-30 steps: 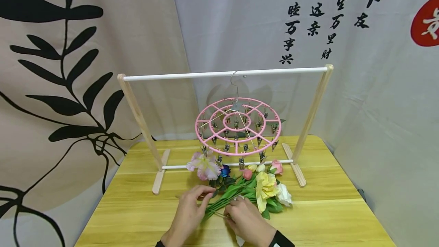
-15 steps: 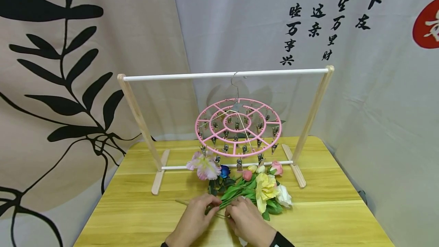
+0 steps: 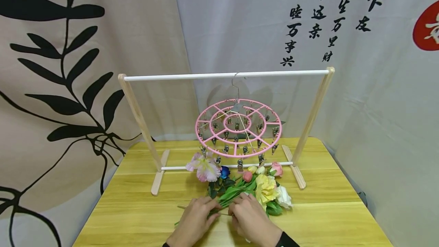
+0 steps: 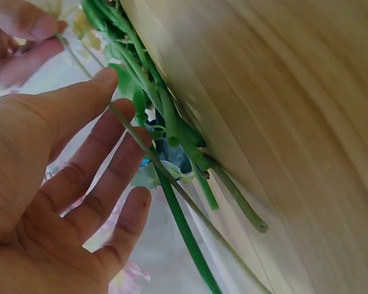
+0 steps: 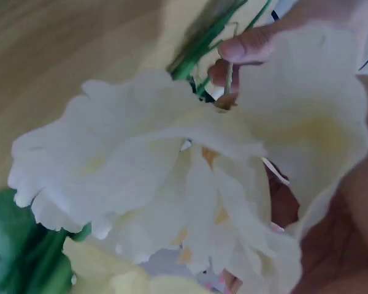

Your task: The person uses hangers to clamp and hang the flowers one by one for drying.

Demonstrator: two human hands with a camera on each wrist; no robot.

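My left hand (image 3: 197,218) pinches a thin green stem (image 4: 190,199) between thumb and index finger, its other fingers spread loosely. Close beside it, my right hand (image 3: 255,220) pinches the same stem further along, as the left wrist view shows. A large white flower (image 5: 135,122) hangs close under the right palm; it hides most of that hand in the right wrist view. Just beyond both hands lies a bundle of green stems (image 4: 147,92), with a yellow flower (image 3: 266,191), another white flower (image 3: 284,197) and a pink bud (image 3: 247,175) at its head.
A pink round clip hanger (image 3: 237,155) with several metal clips hangs from the white bar (image 3: 171,77) of a wooden rack, behind the flowers. A pale purple flower (image 3: 205,169) and a blue rose (image 3: 225,172) lie near the rack's lower bar. Everything stands on a wooden table (image 3: 326,216).
My left hand has come down and right, from the bundle's stem ends towards the right hand. The right hand has shifted slightly right. The bundle and hanger look nearly unchanged.
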